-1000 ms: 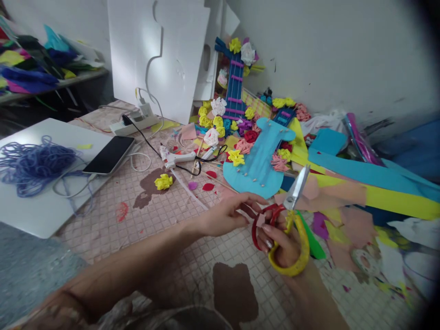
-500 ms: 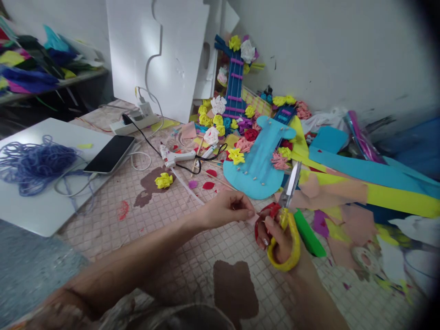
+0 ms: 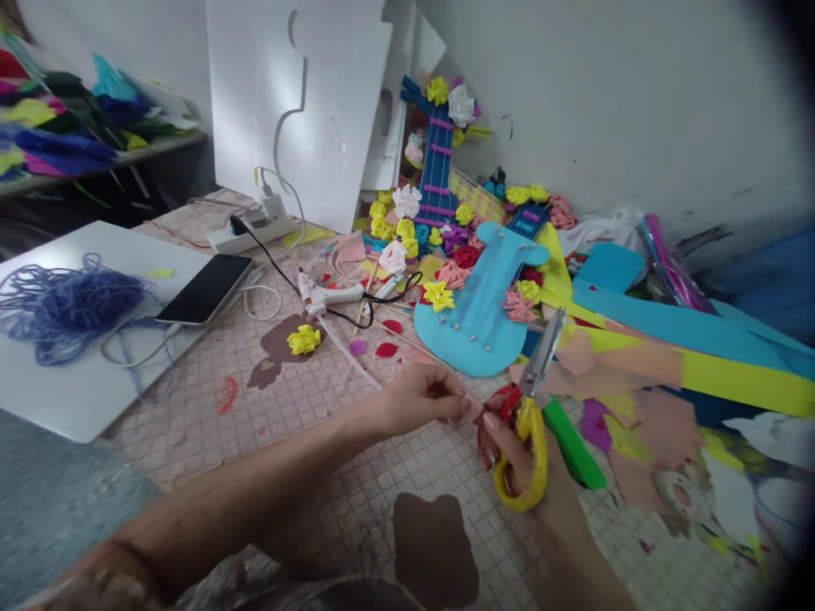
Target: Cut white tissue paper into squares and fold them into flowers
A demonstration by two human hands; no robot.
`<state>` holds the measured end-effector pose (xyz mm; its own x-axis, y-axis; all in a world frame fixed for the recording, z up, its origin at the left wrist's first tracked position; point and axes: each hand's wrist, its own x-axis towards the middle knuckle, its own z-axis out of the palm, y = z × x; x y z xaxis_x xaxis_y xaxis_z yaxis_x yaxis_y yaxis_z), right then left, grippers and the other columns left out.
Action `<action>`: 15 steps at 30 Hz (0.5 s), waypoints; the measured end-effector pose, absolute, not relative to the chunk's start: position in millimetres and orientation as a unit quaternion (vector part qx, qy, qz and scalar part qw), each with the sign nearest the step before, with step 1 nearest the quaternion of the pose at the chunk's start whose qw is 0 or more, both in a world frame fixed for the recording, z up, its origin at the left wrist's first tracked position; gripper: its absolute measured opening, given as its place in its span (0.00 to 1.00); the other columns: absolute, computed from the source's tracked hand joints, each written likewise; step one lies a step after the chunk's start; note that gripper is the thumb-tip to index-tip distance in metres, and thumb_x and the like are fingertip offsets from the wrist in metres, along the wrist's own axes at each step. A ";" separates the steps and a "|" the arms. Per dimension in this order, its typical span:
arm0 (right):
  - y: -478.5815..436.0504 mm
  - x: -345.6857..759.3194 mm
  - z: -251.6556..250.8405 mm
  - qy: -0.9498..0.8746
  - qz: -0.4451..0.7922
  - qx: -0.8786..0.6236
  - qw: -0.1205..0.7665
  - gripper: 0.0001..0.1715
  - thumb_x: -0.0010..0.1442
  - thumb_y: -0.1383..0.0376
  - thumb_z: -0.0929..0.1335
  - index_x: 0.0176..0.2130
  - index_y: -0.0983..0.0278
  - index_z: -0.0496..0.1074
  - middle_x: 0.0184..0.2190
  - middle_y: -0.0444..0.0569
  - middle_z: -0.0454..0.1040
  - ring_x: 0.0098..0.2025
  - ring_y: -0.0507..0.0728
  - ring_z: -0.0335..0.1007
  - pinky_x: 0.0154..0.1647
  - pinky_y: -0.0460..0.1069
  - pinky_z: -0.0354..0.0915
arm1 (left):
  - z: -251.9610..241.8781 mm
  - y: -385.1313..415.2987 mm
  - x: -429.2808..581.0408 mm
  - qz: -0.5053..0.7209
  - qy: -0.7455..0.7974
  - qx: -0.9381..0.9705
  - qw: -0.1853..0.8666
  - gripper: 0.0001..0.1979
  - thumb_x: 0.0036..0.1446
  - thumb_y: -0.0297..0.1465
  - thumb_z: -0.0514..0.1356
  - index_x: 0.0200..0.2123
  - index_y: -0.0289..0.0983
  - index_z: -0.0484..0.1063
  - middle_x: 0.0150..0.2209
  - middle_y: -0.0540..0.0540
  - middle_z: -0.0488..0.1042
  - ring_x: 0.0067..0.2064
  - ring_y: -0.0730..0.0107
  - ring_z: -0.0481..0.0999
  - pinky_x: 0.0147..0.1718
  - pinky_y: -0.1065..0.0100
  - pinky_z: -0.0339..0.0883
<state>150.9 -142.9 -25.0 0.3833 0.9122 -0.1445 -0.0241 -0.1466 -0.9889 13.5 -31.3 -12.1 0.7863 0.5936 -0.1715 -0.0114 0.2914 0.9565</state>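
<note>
My left hand (image 3: pixel 428 397) pinches one end of a small pale pink piece of paper or foam (image 3: pixel 473 407), partly covered by fingers. Hung on my right hand (image 3: pixel 519 458) are scissors (image 3: pixel 538 365) with one yellow and one red handle, their blades pointing up and away. The right fingertips are at the other end of the pink piece. Just beyond the hands lies a light blue guitar-shaped cutout (image 3: pixel 474 314) with small pegs. A green strip (image 3: pixel 574 443) lies right of the scissors.
A white glue gun (image 3: pixel 328 295) with a black cord and a yellow paper flower (image 3: pixel 304 339) lie to the left. Farther left are a phone (image 3: pixel 205 288) and blue yarn (image 3: pixel 76 293) on a white board. Coloured scraps (image 3: pixel 662 420) cover the right side.
The scissors have turned slightly, and the right hand has shifted a little. More of the pink piece shows between the fingers of both hands. The view has moved slightly.
</note>
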 end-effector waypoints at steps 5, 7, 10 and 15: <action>-148.7 151.9 -27.4 -0.441 0.410 -0.640 0.477 0.14 0.59 0.53 0.63 0.37 0.61 0.64 0.22 0.41 0.62 0.24 0.51 0.60 0.24 0.46 0.61 | -4.4 -23.1 10.8 0.261 0.287 0.457 0.800 0.15 0.45 0.37 0.66 0.27 0.31 0.69 0.27 0.46 0.74 0.28 0.77 0.72 0.31 0.72 0.67; -149.1 152.7 -32.3 -0.449 0.420 -0.649 0.448 0.15 0.57 0.52 0.63 0.36 0.61 0.64 0.19 0.40 0.60 0.21 0.51 0.58 0.20 0.45 0.60 | -2.1 -20.6 9.5 0.277 0.280 0.437 0.808 0.14 0.45 0.37 0.67 0.28 0.31 0.70 0.29 0.45 0.75 0.30 0.76 0.74 0.34 0.71 0.67; -147.9 153.0 -40.6 -0.420 0.469 -0.654 0.419 0.21 0.55 0.47 0.61 0.34 0.61 0.64 0.15 0.37 0.56 0.15 0.49 0.52 0.14 0.45 0.55 | -0.1 -18.3 8.3 0.302 0.272 0.413 0.815 0.15 0.45 0.37 0.67 0.28 0.31 0.69 0.30 0.44 0.75 0.32 0.73 0.75 0.36 0.68 0.68; -147.4 152.9 -44.5 -0.419 0.465 -0.685 0.373 0.23 0.52 0.45 0.62 0.34 0.61 0.62 0.15 0.35 0.54 0.13 0.48 0.51 0.12 0.43 0.54 | 2.5 -15.9 7.5 0.328 0.272 0.390 0.816 0.15 0.45 0.35 0.67 0.27 0.31 0.67 0.29 0.46 0.75 0.32 0.73 0.75 0.37 0.67 0.69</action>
